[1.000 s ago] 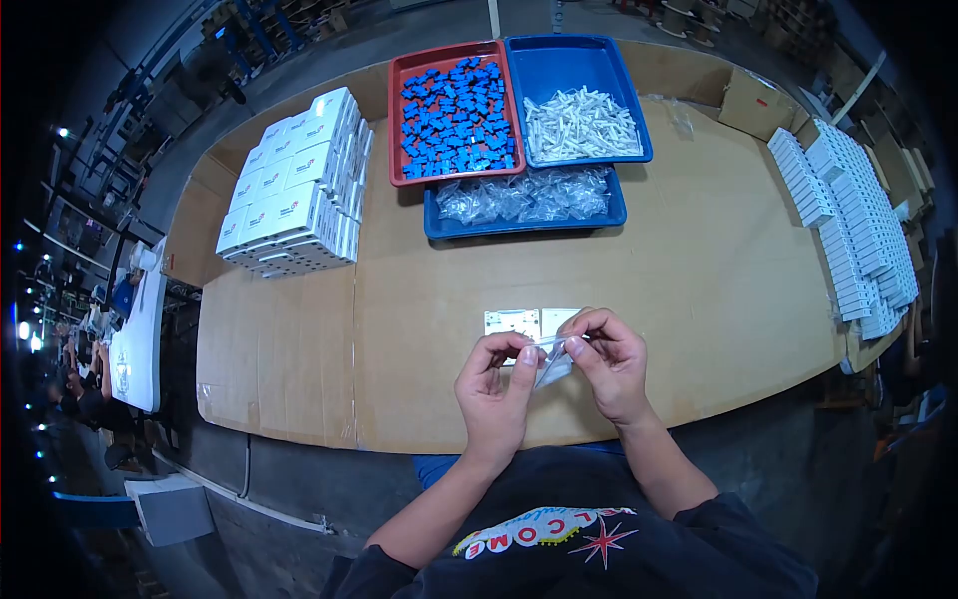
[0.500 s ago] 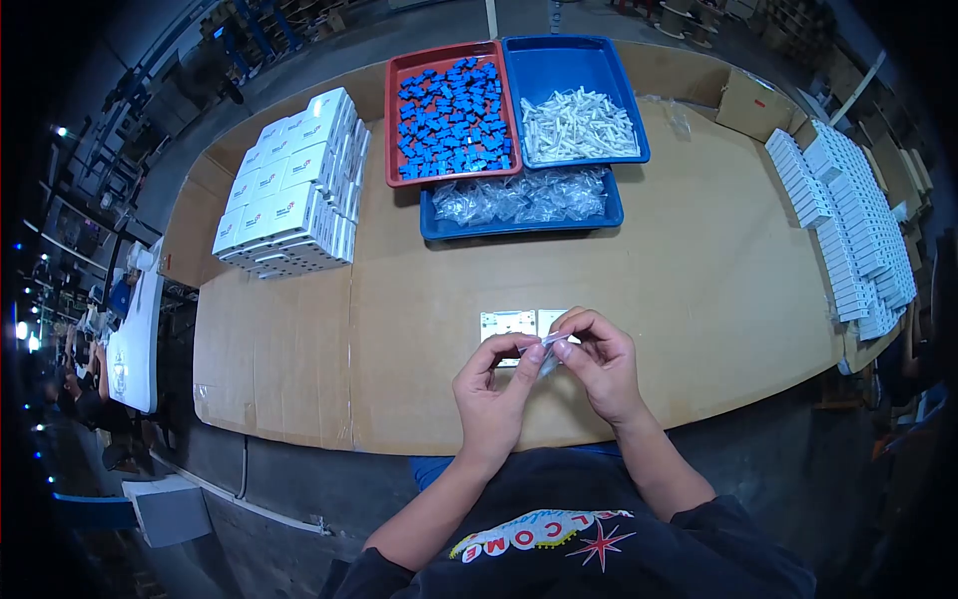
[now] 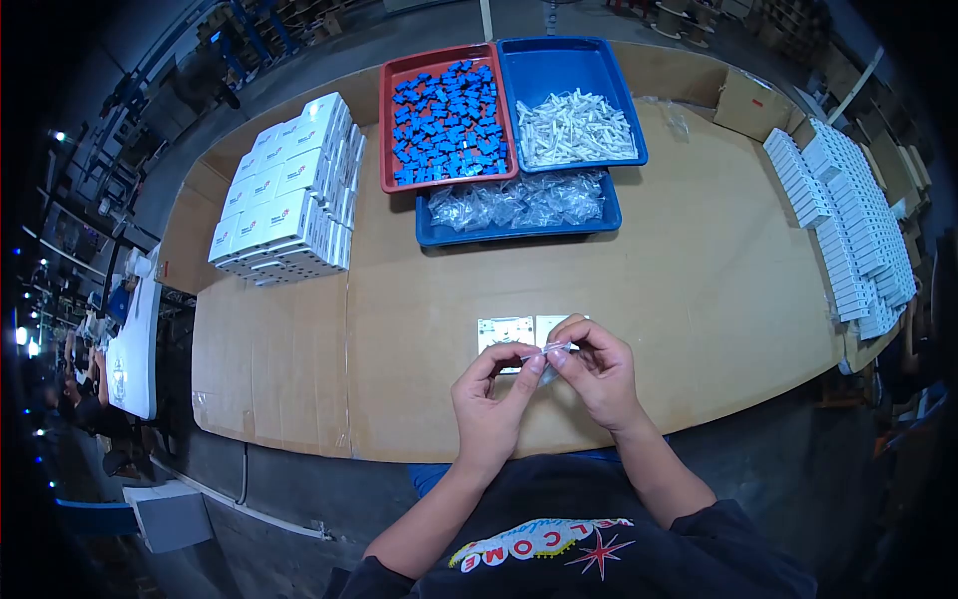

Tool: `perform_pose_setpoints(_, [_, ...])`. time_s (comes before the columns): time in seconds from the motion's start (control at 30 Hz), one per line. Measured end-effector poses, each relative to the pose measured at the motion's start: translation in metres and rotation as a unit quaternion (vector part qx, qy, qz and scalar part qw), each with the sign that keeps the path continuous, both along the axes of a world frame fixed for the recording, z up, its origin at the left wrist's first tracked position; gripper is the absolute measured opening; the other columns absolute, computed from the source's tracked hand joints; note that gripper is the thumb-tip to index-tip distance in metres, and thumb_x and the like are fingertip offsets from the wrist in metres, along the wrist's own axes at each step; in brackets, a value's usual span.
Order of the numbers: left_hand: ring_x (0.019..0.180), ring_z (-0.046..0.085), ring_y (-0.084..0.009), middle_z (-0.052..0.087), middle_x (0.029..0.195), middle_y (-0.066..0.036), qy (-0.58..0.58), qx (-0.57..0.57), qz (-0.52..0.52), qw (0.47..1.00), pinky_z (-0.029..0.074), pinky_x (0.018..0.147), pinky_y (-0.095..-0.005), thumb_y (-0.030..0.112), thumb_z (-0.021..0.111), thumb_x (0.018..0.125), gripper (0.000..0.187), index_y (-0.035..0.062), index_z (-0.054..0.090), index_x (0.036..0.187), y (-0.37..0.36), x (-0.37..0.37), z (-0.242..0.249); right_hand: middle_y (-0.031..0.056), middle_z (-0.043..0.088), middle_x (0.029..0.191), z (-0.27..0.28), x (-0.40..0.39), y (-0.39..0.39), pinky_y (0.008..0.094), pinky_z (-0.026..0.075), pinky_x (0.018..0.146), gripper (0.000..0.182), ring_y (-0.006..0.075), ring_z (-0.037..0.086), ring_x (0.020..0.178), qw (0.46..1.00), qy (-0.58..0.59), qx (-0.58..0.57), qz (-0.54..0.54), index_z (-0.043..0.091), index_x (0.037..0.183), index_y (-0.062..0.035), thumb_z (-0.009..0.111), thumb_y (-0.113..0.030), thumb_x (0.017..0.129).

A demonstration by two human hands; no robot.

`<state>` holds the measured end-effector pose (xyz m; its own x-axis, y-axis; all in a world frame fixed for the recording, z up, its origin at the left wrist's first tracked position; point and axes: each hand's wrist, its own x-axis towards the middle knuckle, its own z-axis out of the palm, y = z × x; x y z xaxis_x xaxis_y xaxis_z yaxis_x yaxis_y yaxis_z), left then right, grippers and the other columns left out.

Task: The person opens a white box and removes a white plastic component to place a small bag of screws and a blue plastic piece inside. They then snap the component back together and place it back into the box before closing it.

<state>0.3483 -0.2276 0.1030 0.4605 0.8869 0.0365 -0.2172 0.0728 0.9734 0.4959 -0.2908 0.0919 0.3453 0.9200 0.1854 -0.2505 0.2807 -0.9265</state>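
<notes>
My left hand (image 3: 487,407) and my right hand (image 3: 605,387) meet near the front edge of the table. Both are closed, thumbs against fingers, on a small transparent plastic bag (image 3: 548,375). Its top edge is stretched between the two pinches, and whether anything is inside I cannot make out. Just beyond my fingers lie two white plastic pieces side by side: a square one with small details on its face (image 3: 506,328) and a plainer one (image 3: 549,326). My fingers partly cover both.
A red tray (image 3: 387,130) holds many blue parts. Beside it, a blue tray (image 3: 569,50) contains white plugs, overlapping a lower blue tray (image 3: 519,238) of plastic bags. White boxes (image 3: 274,215) are stacked left, and rows of white units (image 3: 848,230) stand right.
The hands stay almost in place, still pinching the plastic bag, whose top edge looks a little more spread. The view has shifted slightly.
</notes>
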Motion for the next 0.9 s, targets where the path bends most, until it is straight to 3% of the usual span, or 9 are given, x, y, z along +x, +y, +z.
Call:
perform_pose_setpoints(0.27, [0.101, 0.066, -0.0135, 0.073, 0.104, -0.007, 0.005, 0.026, 0.006, 1.0, 0.051, 0.094, -0.0294, 0.005, 0.074, 0.098, 0.013, -0.0031, 0.072, 0.107, 0.0007, -0.0009, -0.0017, 0.0064, 0.061, 0.111, 0.0006, 0.0002, 0.0004, 0.0257, 0.052, 0.088, 0.009, 0.0093, 0.061, 0.101, 1.0, -0.001, -0.004, 0.008, 0.064, 0.113, 0.0023, 0.064, 0.0, 0.103])
perform_pose_setpoints(0.47, [0.103, 0.063, -0.0124, 0.07, 0.106, -0.006, 0.016, 0.064, -0.005, 0.998, 0.049, 0.094, -0.0282, 0.001, 0.072, 0.099, 0.009, -0.0025, 0.069, 0.106, 0.0016, -0.0032, 0.0001, 0.0073, 0.062, 0.105, -0.0026, 0.002, -0.0001, 0.0301, 0.049, 0.091, 0.006, 0.0141, 0.06, 0.1, 0.999, -0.043, 0.009, 0.004, 0.065, 0.107, 0.0021, 0.066, 0.0, 0.102])
perform_pose_setpoints(0.9, [0.102, 0.063, -0.0124, 0.068, 0.107, -0.005, -0.015, 0.0, -0.063, 0.998, 0.05, 0.095, -0.0283, 0.004, 0.072, 0.099, 0.009, -0.0018, 0.069, 0.106, 0.0083, -0.0033, 0.002, 0.0071, 0.063, 0.106, -0.0002, 0.0055, -0.0003, 0.0288, 0.049, 0.092, 0.005, 0.0133, 0.061, 0.102, 0.999, 0.03, -0.011, 0.033, 0.067, 0.106, 0.0026, 0.066, 0.0, 0.102])
